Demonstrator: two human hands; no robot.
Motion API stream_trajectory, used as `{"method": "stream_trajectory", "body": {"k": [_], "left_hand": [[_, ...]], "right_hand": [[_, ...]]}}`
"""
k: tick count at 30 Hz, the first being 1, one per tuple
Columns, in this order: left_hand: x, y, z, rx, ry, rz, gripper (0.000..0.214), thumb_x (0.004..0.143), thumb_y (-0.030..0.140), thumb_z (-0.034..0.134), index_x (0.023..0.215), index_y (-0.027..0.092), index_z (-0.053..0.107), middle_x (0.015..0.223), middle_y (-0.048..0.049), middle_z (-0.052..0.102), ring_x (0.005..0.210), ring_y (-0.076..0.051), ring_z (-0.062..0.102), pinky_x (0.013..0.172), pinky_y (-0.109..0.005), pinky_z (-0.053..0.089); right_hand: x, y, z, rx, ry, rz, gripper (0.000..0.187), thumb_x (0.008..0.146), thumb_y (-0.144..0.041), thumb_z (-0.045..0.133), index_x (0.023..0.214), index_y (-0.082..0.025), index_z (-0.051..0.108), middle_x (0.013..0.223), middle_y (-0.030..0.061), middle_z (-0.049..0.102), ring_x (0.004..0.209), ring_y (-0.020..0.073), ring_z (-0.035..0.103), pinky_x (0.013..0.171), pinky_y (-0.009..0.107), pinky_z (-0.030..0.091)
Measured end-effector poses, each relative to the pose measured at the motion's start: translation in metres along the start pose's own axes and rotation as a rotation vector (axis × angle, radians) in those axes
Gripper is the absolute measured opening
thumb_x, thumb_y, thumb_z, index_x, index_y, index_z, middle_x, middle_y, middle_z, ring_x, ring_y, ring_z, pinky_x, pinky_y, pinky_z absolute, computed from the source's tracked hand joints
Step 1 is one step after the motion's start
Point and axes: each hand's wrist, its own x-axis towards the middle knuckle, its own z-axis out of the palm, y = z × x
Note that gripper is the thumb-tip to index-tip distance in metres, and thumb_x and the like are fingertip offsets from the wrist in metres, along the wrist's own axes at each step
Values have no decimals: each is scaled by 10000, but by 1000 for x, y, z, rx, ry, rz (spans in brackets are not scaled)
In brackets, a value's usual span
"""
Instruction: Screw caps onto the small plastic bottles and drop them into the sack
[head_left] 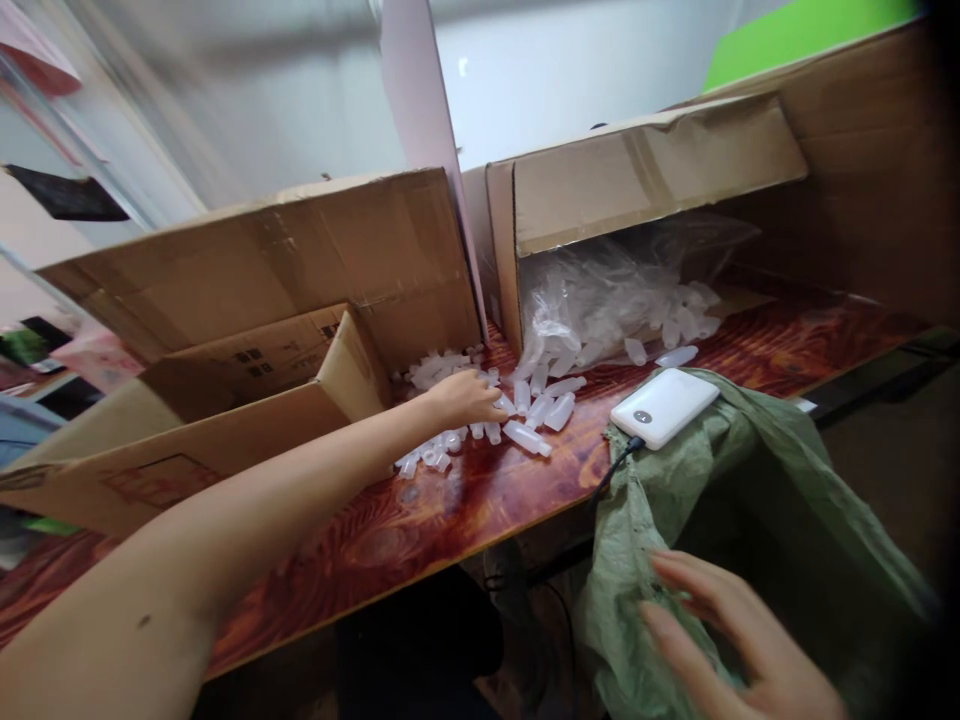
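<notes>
My left hand (466,398) reaches across the table to a loose group of small translucent plastic bottles (529,438). Its fingers are curled down among them, and whatever lies between the fingertips is hidden. Small whitish plastic caps or fittings (436,452) lie beneath and beside that wrist, with another pile (439,368) behind it. My right hand (739,640) is at the lower right, over a green woven sack (645,540). Its thumb and fingers are apart, with nothing seen between them.
A white power bank (664,408) with a black cable rests on the sack's edge. An open cardboard box (225,430) stands left. Another box (652,170) on its side holds a clear bag (592,300) of bottles. A pale upright panel (431,110) divides the wood-patterned table (465,520).
</notes>
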Motion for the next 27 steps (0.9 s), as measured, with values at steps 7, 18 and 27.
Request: {"method": "stream_trajectory", "body": {"k": [7,18,27], "left_hand": [[3,9,-2,1,-67,-8,142,957,174,558,1084,136,611,901,-20,627,773,-151,612,714,-314,536],[3,6,4,8,-163,-17,208,969,219,566,1160,141,590,922,-28,642,764,-149,638,694,-313,569],[11,8,-1,35,-253,-5,425,941,181,491,1314,380,538,1054,-27,682,769,-142,641,535,-211,411]], "right_hand": [[79,-104,91,92,-468,-176,199,888,-213,596,1086,-201,601,1138,63,615,1063,185,598,940,277,499],[113,-119,178,-366,-360,-230,340,936,-301,544,1225,-122,540,1103,234,566,912,341,577,687,400,493],[109,-106,184,-424,-278,-411,222,935,-229,459,1060,-112,600,931,190,592,733,270,595,582,314,426]]}}
